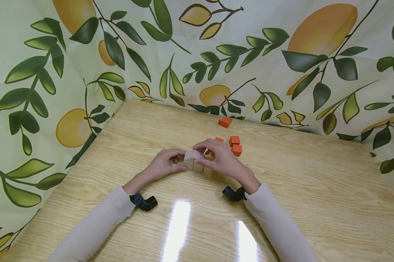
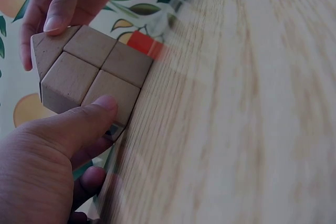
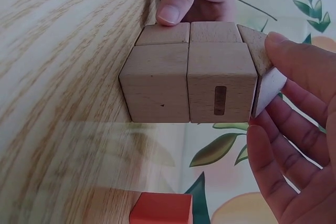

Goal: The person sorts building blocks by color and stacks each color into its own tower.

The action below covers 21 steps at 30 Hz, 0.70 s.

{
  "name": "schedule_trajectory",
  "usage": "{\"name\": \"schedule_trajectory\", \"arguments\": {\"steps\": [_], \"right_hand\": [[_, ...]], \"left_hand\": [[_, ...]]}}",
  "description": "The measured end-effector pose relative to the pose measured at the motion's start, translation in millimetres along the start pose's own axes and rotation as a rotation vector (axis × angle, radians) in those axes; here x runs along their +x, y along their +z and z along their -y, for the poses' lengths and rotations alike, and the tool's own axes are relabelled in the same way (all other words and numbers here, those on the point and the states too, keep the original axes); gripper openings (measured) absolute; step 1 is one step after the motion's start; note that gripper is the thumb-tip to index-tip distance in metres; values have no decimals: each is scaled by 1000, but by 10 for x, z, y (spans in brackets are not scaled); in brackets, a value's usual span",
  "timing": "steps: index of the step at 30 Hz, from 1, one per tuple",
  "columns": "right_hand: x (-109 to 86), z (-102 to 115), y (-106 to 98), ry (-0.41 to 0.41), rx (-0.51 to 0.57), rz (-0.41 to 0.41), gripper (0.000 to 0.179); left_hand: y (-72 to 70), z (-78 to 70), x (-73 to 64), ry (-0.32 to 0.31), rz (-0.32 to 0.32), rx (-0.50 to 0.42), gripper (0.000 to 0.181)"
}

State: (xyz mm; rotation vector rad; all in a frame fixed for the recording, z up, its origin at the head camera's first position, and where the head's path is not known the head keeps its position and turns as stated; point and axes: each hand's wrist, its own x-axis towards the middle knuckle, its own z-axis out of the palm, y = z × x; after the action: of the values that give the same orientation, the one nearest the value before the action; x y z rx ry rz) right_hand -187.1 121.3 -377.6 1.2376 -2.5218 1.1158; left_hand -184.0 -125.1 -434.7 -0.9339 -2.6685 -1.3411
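Note:
Plain wooden cubes (image 3: 157, 87) stand stacked two high and two across on the table, pressed close together. On top of them sits a plain wooden triangular block (image 1: 193, 154), its sloped faces upward. My right hand (image 1: 221, 156) pinches this triangular block between thumb and fingers. From the left, my left hand (image 1: 165, 163) holds the stack low down; its thumb presses the near face of a lower cube, while the other fingers are partly hidden behind. In the right wrist view, one upper cube has a dark slot in its side.
Two red cubes (image 1: 236, 150) lie right of the stack. Another red block (image 1: 219, 139) is partly hidden behind my right hand. Farther back, a red triangular block (image 1: 224, 122) lies near the table's far edge. A leaf-and-fruit patterned cloth (image 1: 249, 91) surrounds the wooden table (image 1: 314, 174).

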Motion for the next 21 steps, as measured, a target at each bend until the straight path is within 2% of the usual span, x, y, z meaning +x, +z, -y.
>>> {"name": "schedule_trajectory", "arguments": {"steps": [9,16,21], "right_hand": [[1,12,-10,-1,-5,6,37],[2,31,-46,23,3,25,45],[-16,25,-96,48,31,-42,44]], "left_hand": [[8,15,-1,-7,3,-12,41],[11,13,0,0,-3,-8,41],[9,8,-9,7,2,-14,42]]}}
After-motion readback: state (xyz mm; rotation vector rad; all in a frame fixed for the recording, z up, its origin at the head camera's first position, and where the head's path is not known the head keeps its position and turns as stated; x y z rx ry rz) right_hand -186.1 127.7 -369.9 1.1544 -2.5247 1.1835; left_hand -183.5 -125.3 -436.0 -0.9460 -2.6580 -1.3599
